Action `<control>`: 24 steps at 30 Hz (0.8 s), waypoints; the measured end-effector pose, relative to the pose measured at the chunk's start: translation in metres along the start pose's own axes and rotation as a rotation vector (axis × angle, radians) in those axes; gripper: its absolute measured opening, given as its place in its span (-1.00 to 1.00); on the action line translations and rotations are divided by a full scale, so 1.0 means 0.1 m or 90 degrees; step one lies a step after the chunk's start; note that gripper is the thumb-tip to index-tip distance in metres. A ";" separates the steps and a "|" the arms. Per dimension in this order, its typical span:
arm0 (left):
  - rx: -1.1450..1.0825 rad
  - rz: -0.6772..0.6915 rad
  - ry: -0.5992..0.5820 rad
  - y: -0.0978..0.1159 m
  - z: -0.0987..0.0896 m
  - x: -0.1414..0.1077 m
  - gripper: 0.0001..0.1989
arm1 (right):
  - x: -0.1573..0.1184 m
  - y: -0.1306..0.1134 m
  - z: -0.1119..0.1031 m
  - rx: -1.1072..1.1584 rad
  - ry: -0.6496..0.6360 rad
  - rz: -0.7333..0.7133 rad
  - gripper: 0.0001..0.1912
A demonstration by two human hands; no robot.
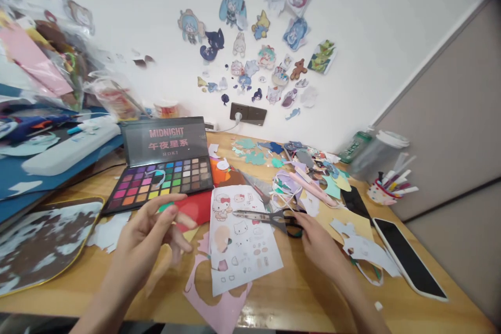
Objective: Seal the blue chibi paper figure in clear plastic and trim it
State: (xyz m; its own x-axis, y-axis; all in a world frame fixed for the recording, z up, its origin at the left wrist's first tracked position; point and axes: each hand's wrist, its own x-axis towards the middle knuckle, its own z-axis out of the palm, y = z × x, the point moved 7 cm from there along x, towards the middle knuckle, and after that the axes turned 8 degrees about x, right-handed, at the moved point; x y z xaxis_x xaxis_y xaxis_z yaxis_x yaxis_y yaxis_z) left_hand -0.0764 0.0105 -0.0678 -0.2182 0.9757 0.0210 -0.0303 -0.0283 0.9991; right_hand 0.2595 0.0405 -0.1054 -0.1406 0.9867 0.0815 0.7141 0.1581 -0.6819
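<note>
A white sheet printed with cartoon cat stickers and small shapes (235, 266) lies on the wooden desk between my hands. Over its upper part lie metal scissors with black handles (270, 217), blades pointing left. My right hand (318, 240) has its fingers closed at the handle loops; part of the grip is hidden. My left hand (154, 227) hovers left of the sheet, fingers loosely bent and apart, with nothing seen in them. A pink paper offcut with rounded cut-outs (221, 310) lies partly under the sheet.
An open eyeshadow palette (166, 180) stands behind my left hand. Paper scraps (254, 156) are strewn toward the wall. At right are a white-edged tablet or phone (409, 258) and a pen cup (379, 193). A yellow-rimmed mat (47, 245) lies at left.
</note>
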 end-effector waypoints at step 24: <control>-0.210 -0.074 0.079 -0.39 -0.03 -0.03 -0.52 | 0.21 -0.45 -0.37 0.533 -0.069 0.005 -0.58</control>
State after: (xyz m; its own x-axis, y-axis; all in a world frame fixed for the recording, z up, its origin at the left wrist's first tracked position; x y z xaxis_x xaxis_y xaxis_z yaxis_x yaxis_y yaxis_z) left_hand -0.0770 0.0082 -0.1073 -0.3105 0.9434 -0.1162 -0.3696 -0.0072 0.9292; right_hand 0.2496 0.0558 -0.0456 -0.2334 0.9718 0.0332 -0.0225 0.0287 -0.9993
